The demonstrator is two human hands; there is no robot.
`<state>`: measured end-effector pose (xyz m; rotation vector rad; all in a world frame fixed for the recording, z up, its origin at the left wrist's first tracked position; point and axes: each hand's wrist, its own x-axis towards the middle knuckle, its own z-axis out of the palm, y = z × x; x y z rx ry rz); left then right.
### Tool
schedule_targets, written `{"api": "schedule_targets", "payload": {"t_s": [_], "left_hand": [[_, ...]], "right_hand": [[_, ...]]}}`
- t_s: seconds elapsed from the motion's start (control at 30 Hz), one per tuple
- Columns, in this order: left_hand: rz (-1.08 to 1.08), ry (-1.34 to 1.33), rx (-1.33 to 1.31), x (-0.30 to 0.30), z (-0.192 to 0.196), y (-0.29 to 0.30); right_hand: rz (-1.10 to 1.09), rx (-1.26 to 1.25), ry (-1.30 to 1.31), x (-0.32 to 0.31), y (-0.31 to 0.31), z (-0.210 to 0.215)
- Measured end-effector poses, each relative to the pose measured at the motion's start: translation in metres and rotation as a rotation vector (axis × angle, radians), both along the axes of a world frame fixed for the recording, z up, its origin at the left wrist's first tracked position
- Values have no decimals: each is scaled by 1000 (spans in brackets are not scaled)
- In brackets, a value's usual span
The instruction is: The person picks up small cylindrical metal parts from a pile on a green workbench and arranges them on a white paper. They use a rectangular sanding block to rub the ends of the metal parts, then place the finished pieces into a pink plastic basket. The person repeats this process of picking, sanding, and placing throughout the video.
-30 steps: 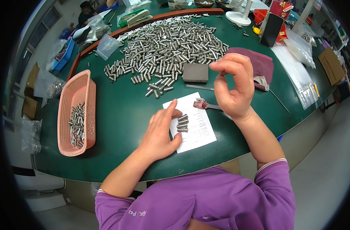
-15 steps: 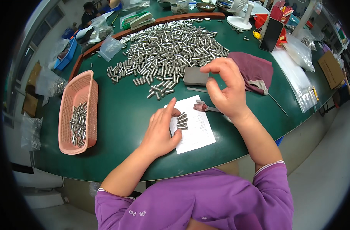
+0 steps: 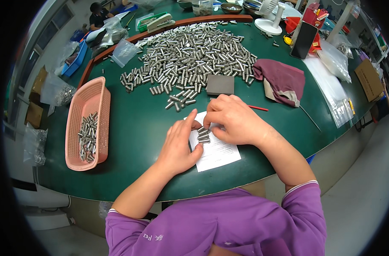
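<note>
A short row of silver metal pins (image 3: 204,135) lies on a printed white paper sheet (image 3: 220,158). My left hand (image 3: 177,143) curves around the row's left side, its fingers at the upper end and its thumb at the lower end, closed on the row. From the right, my right hand (image 3: 235,120) reaches over the paper with fingers bent together. Its fingertips meet at the row's upper end; whatever they pinch is hidden. A dark grey block (image 3: 220,85) sits just beyond this hand, and a red stick (image 3: 258,108) shows behind it.
A large heap of metal pins (image 3: 190,53) covers the far middle, edged by a brown curved rim (image 3: 203,18). A pink basket (image 3: 104,128) with pins stands left. A maroon cloth (image 3: 284,79), phone (image 3: 304,40) and clear plastic bags (image 3: 331,96) lie right.
My right hand has come down and left from above the block to the pins on the paper, its fingers closing. It now covers the cloth-tipped strip. My left hand stays put.
</note>
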<state>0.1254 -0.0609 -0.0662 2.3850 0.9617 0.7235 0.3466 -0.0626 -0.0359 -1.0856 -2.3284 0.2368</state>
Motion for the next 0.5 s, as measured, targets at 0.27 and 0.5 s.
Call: {"api": "schedule_targets", "payload": {"t_s": [0.27, 0.5], "left_hand": [[8, -1, -36, 1, 1, 0], [15, -22, -32, -1, 0, 0]], "right_hand": [[20, 10, -58, -4, 1, -4], [-17, 54, -130, -7, -1, -3]]}}
